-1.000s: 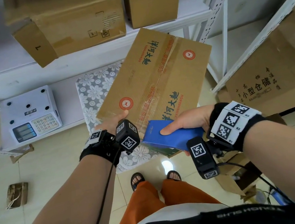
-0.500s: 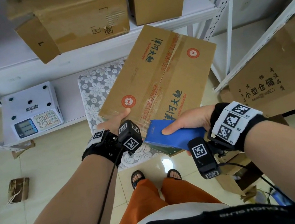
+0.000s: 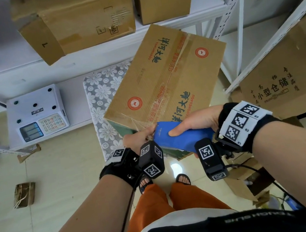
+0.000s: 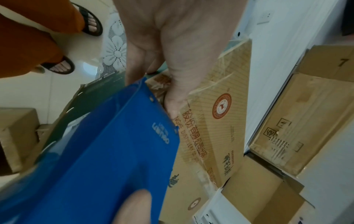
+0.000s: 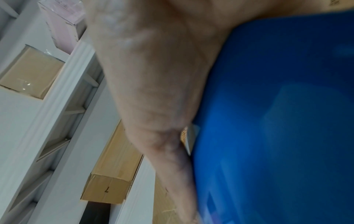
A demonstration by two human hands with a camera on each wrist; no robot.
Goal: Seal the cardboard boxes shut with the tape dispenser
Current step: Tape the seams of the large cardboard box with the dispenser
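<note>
A brown cardboard box (image 3: 161, 77) with red and green print lies tilted on a flowered mat, a taped seam running down its top. My right hand (image 3: 196, 121) grips a blue tape dispenser (image 3: 184, 138) at the box's near edge, thumb on its upper side. My left hand (image 3: 141, 137) holds that same near edge right beside the dispenser's front. In the left wrist view the thumb (image 4: 172, 98) presses on the seam of the box (image 4: 216, 121) and the fingers run down its front face behind the dispenser (image 4: 107, 159). The right wrist view shows mostly blurred dispenser (image 5: 277, 106).
A white scale (image 3: 37, 113) sits on the low shelf to the left of the flowered mat (image 3: 101, 92). Two cardboard boxes (image 3: 80, 20) stand on the shelf above. A large printed box (image 3: 285, 80) leans at the right behind a white shelf post (image 3: 237, 19). My feet are below.
My left hand has left the box's near left corner and slid right along the near edge to the dispenser's front. The right hand with the dispenser has stayed almost still.
</note>
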